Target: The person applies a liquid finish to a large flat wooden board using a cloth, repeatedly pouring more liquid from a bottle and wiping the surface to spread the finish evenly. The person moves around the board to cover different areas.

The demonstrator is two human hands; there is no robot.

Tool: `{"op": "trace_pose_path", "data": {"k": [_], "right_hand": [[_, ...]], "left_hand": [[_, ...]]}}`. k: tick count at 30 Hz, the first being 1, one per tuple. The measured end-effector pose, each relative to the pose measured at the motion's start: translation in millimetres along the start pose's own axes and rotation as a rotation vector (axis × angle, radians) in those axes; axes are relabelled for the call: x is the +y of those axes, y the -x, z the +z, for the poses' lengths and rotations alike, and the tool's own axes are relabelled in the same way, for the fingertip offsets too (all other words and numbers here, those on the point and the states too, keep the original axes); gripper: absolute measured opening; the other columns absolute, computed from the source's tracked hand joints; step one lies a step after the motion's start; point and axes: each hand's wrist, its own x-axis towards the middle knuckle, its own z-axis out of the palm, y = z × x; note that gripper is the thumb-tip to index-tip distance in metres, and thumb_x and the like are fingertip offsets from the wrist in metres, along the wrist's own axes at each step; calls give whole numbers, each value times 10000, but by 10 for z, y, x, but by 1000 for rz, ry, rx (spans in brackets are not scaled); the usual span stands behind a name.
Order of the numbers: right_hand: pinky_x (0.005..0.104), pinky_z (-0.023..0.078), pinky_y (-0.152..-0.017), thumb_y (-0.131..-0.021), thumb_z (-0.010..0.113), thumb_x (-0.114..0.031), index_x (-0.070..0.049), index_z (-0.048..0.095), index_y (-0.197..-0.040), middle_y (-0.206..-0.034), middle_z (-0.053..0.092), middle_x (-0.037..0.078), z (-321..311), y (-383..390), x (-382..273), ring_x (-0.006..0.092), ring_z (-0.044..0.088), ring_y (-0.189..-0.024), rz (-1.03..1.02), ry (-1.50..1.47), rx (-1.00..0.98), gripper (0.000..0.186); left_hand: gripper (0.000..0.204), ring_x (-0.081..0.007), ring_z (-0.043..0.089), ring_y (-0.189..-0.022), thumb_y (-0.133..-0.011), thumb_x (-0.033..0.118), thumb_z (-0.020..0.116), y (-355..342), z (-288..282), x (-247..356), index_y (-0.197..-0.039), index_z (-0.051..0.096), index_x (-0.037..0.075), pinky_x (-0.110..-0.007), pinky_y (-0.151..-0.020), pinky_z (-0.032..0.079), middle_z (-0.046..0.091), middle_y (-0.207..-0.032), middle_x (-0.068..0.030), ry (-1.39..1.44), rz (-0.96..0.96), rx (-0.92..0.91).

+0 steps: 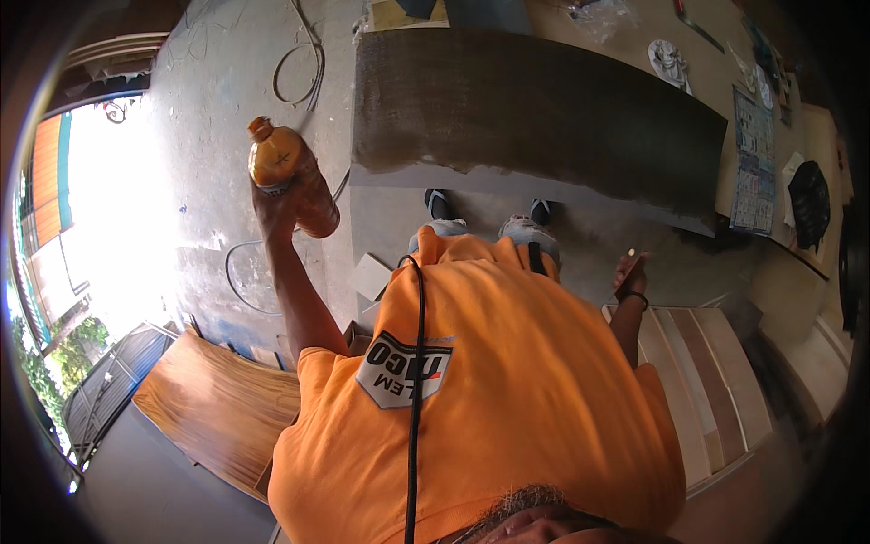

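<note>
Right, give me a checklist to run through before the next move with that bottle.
1. Bottle gripped: ok; the left hand is wrapped around it.
2. Bottle capped: cannot tell; the neck shows, but not clearly enough to say.
3. Right hand free: cannot tell; something small and pale shows at the fingers.
4. Board dark right up to its near edge: not ok; a ragged, paler strip runs along that side.
5. Cord away from both hands: ok; it runs down the front of the orange shirt.
</note>
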Motion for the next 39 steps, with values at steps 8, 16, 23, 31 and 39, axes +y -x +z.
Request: {"op": "trace_pose_path", "data": {"k": [8, 16, 23, 31, 39], "right_hand": [[282, 360, -503, -857, 285, -769, -75, 588, -850, -612, 490, 16, 1081, 759, -60, 132, 442, -499, -55, 116, 1, 757], [274, 353, -488, -867, 286, -756, -90, 589, -856, -584, 470, 10, 1171, 1018, -6, 135, 438, -490, -167, 95, 60, 732], [288, 377, -496, -868, 309, -750, -81, 595, -840, -609, 498, 13, 890, 824, 528, 145, 465, -505, -117, -39, 105, 728], [338, 439, -598, -889, 287, -728, -24, 645, -959, -729, 584, 59, 622, 716, 1008, 200, 548, -634, -88, 41, 128, 793], [338, 461, -644, -881, 275, -743, 17, 648, -969, -756, 600, 94, 368, 92, 1451, 207, 568, -671, -71, 214, 172, 851]], "left_hand": [[742, -198, 578, -1060, -633, 58, 790, -285, -721, -367, -1301, 466, 56, -340, -947, 448, 597, -1162, -75, 43, -98, -371], [689, -191, 595, -1057, -625, 111, 792, -618, -779, -644, -1255, 519, 50, -335, -934, 451, 628, -1138, -77, -106, -1, -565], [719, -264, 624, -1045, -604, 241, 793, -759, -630, -752, -1252, 526, 80, -363, -909, 471, 651, -1110, -126, -387, 91, -633], [660, -322, 629, -1019, -593, 211, 795, -842, -630, -716, -1187, 546, 72, -395, -861, 484, 665, -1056, -158, -466, 172, -704], [620, -346, 635, -981, -588, 212, 804, -926, -621, -571, -1137, 557, 66, -412, -826, 491, 672, -1012, -164, -570, 223, -705]]}}
